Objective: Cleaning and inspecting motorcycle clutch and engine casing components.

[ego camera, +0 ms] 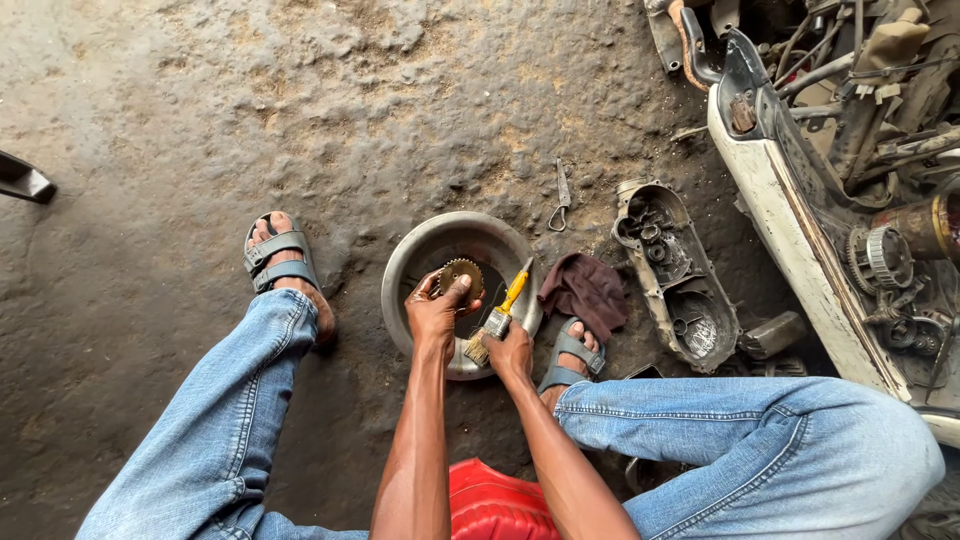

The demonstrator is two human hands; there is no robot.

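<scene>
Gear (461,277) pinched in left hand (436,314) over metal bowl (420,250) — right hand (510,352) just beside, fingers clasped round yellow-handled brush (499,317).

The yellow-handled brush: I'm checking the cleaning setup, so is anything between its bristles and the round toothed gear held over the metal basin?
Nothing visible does. The left hand holds the round toothed brass-coloured gear over the round metal basin. The right hand holds the yellow-handled brush just beside it, only open air between them.

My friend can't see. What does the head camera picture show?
A seated person's left hand holds a round brass-coloured toothed gear over a dented round metal basin, while the right hand grips a yellow-handled paintbrush. A dark red rag lies beside it.
</scene>
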